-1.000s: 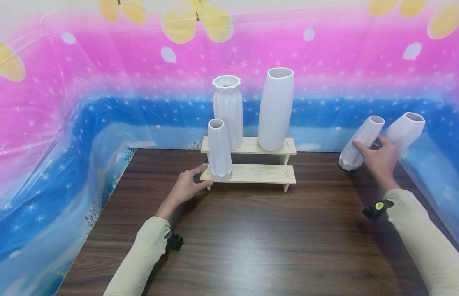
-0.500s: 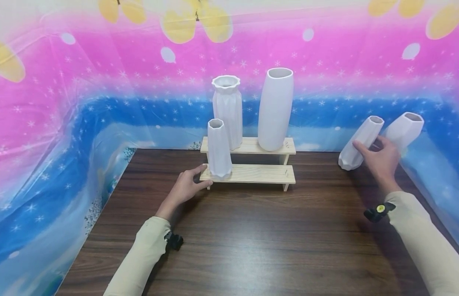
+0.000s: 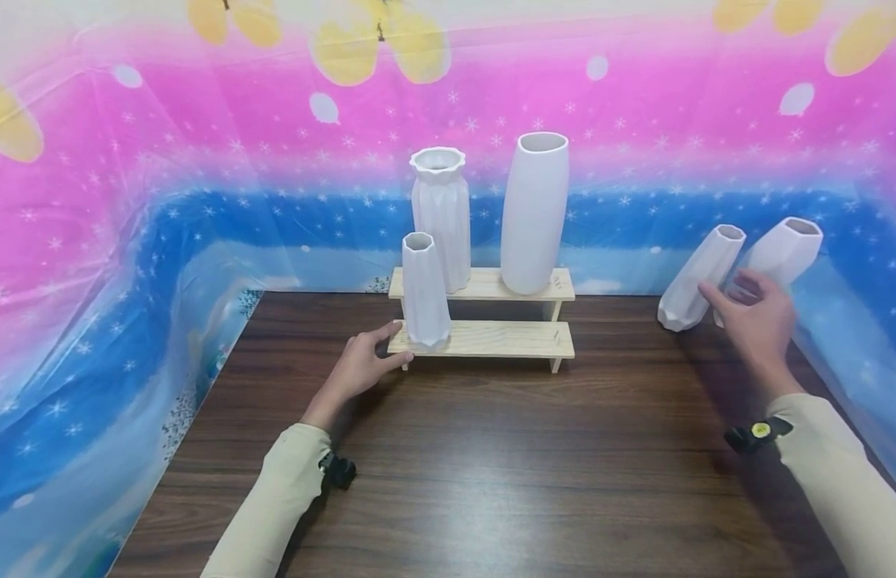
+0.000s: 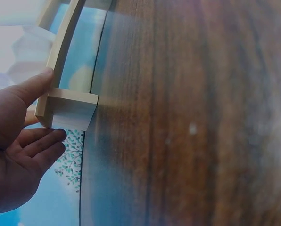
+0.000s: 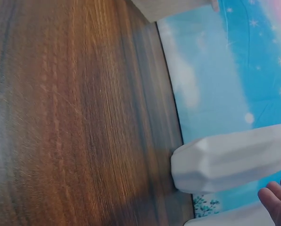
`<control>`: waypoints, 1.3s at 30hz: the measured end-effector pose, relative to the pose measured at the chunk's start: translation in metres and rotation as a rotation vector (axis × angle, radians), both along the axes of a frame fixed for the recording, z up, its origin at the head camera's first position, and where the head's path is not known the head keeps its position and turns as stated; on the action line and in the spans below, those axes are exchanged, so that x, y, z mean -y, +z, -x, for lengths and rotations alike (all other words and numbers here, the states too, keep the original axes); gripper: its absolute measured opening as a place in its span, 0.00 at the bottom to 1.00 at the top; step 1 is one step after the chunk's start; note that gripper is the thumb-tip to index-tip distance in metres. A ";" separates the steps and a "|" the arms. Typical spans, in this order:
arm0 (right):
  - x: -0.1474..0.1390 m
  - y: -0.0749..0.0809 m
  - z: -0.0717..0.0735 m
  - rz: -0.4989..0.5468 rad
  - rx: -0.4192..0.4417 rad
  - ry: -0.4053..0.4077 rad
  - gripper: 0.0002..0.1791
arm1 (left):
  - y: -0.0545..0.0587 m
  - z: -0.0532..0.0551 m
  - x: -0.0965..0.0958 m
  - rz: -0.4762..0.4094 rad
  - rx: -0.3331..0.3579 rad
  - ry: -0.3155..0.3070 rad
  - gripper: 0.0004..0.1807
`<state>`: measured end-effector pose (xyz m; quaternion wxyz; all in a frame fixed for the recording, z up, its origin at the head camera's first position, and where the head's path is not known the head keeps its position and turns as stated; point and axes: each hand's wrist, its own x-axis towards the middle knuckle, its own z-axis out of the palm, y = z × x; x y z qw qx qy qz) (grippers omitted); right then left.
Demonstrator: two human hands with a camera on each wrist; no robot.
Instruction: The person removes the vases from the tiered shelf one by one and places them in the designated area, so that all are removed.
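Note:
My left hand (image 3: 357, 365) holds the left end of the lower shelf of a two-tier wooden stand (image 3: 509, 339), thumb on its front edge. On that shelf, close to the hand, stands a small white fluted vase (image 3: 428, 297). My right hand (image 3: 764, 325) is at the far right with fingers parted, beside a slim white faceted vase (image 3: 697, 281) that stands upright on the table. In the right wrist view its fingers (image 5: 271, 200) show a gap from the slim vase (image 5: 225, 157). Behind that hand is a wider white faceted vase (image 3: 784, 253), partly hidden.
The upper shelf carries a white vase with a scalloped rim (image 3: 442, 217) and a tall smooth white vase (image 3: 535, 217). Under them is a dark wood-grain table (image 3: 491, 466). A pink and blue cloth backdrop (image 3: 274, 160) runs along the back and sides.
My right hand has let go of the slim faceted vase and drawn back a little to the right, towards me. The left hand keeps its place on the stand.

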<state>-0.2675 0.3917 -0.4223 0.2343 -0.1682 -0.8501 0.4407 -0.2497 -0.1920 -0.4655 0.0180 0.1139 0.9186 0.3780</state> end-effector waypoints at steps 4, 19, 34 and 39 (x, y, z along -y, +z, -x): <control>0.005 0.007 -0.009 -0.010 0.006 0.010 0.43 | 0.000 0.001 0.001 0.000 0.004 0.002 0.40; 0.048 0.027 -0.034 -0.095 -0.104 0.138 0.35 | 0.000 0.001 0.000 0.008 -0.027 -0.005 0.39; 0.095 0.037 -0.040 -0.130 -0.183 0.315 0.33 | 0.000 0.000 0.000 0.007 -0.007 0.001 0.39; 0.117 0.041 -0.040 -0.153 -0.220 0.360 0.32 | -0.001 0.000 0.000 -0.006 0.000 -0.001 0.39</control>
